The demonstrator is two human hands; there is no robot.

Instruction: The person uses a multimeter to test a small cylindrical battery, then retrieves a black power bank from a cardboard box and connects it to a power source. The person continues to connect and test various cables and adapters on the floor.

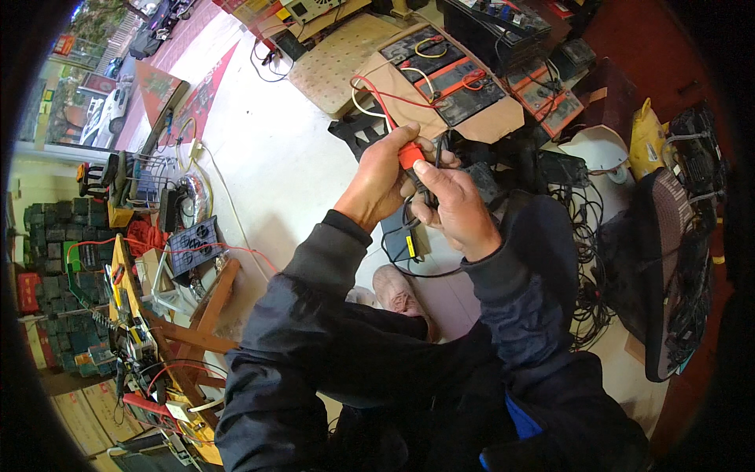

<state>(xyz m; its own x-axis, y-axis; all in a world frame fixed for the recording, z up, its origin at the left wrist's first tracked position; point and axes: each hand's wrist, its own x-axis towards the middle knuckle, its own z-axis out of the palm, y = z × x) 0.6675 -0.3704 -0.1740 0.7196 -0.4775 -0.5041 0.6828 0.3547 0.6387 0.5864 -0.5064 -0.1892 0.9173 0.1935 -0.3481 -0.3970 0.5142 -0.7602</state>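
Note:
A red connector (410,155) sits between my two hands in front of me. Closed around it is my left hand (377,175), with red and white wires running up from it. My right hand (462,206) grips a black plug (423,186) right below the connector, its thumb against the red part. Whether the two pieces are joined is hidden by my fingers. The wires lead toward black and orange batteries (470,96) in an open cardboard box (497,122). Below my hands, a black adapter (399,238) with a yellow label lies on the floor, a black cable looping beside it.
Tangled black cables (586,295) lie to my right, near a yellow bag (646,138). A cluttered wooden workbench (169,346) stands at left, before stacked dark battery blocks (67,259). A perforated board (346,59) lies ahead, left of the cardboard box. My shoe (399,295) rests on the pale floor.

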